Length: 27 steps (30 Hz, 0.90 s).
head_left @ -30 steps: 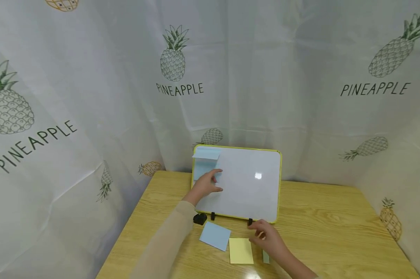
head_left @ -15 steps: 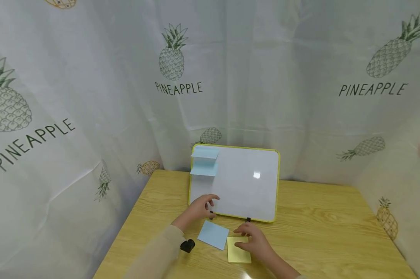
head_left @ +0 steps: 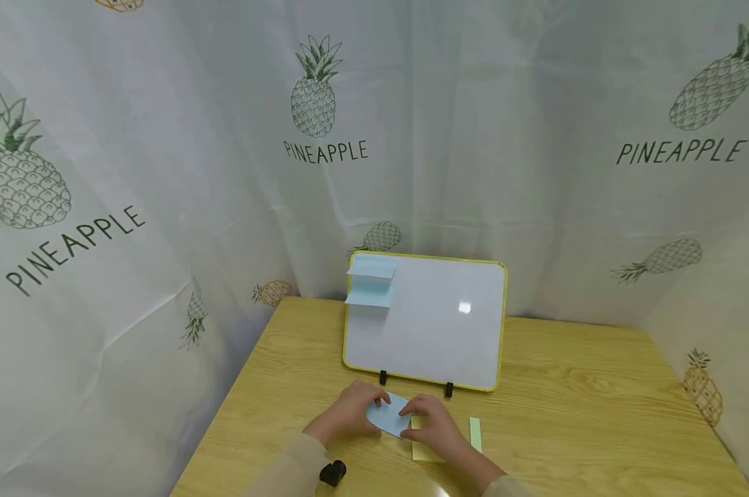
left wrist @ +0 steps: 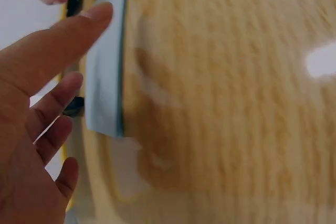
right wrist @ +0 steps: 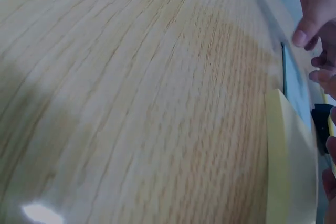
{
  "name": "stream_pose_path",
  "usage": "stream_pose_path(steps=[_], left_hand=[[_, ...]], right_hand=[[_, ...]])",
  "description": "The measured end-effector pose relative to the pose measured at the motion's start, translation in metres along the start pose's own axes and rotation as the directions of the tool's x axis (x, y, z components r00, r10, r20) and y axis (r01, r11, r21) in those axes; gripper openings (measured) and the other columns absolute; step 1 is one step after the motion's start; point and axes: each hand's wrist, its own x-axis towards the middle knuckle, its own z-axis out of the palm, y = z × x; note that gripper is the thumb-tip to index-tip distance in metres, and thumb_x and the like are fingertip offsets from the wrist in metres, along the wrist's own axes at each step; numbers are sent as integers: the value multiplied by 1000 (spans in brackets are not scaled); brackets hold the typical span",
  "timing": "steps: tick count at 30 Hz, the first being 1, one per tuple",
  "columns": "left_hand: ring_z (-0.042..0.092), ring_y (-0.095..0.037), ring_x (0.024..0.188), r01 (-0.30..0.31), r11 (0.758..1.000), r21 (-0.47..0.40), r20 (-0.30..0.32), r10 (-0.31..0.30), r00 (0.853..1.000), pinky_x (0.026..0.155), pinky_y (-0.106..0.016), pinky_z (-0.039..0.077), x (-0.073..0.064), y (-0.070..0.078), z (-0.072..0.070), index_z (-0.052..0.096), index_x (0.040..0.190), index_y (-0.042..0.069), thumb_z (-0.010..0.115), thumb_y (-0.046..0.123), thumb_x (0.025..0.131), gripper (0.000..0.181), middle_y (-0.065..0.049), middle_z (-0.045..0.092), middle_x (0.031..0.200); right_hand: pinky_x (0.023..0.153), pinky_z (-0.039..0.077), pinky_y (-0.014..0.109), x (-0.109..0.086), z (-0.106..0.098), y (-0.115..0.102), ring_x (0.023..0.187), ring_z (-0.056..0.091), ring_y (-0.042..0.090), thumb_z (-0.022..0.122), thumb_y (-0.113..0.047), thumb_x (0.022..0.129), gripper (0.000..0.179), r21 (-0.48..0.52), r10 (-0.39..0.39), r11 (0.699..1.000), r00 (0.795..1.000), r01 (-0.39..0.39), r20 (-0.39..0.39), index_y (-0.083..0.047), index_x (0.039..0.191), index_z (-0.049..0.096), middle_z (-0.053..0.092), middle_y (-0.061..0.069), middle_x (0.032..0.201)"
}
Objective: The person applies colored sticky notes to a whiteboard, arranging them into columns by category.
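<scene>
Ahead of the left hand (head_left: 352, 408), the whiteboard (head_left: 436, 328) bars the way; black feet (head_left: 383, 377) jut nearer; right of the right hand (head_left: 433, 424), past the green strip (head_left: 475, 433), bare tabletop (head_left: 573, 414) gives passage.

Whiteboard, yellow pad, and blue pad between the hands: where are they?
Whiteboard (head_left: 429, 324): head view, bare middle.
Yellow pad (head_left: 425, 453): head view, uncovered near edge.
Blue pad (head_left: 388, 415): head view, middle of top.

The left hand (head_left: 351, 411) and right hand (head_left: 431, 422) face each other, near together; the left thumb (left wrist: 58, 48) extends straight, apart from its loosely bent fingers (left wrist: 56, 99).
</scene>
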Motion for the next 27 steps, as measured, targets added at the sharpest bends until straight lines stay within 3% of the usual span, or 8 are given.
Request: stream_pose_path(steps=[4, 11, 17, 27], left_hand=[[43, -11, 96, 2, 997, 82, 31, -5, 1000, 76, -34, 37, 1, -3, 9, 66, 108, 31, 89, 38, 68, 47, 17, 56, 100], [45, -11, 103, 16, 996, -83, -8, -17, 1000, 85, -39, 37, 2, -20, 26, 68, 99, 32, 86, 36, 72, 32, 19, 57, 106], [45, -22, 121, 2, 983, -184, -46, -11, 999, 95, -48, 34, -1, -28, 32, 70, 99, 31, 84, 36, 74, 29, 21, 60, 109], [49, -12, 109, -66, 959, -275, -83, 45, 996, 95, -44, 36, -4, -31, 33, 75, 96, 29, 76, 37, 83, 15, 22, 59, 96]], right_hand=[[79, 46, 34, 4, 8, 10, 91, 56, 16, 90, -17, 66, 29, -64, 3, 998, 1000, -5, -27, -14, 91, 75, 66, -7, 95], [84, 40, 48, 4, 20, 16, 92, 57, 11, 92, -30, 61, 33, -212, 53, 975, 998, -60, -38, -26, 89, 75, 67, -16, 94], [81, 40, 46, 2, 22, 13, 93, 57, 13, 93, -30, 59, 33, -278, 54, 959, 998, -64, -43, -28, 86, 74, 66, -17, 94], [83, 41, 45, -2, 22, 11, 91, 56, 10, 89, -28, 66, 28, -266, 51, 962, 998, -61, -45, -25, 90, 75, 66, -18, 94]])
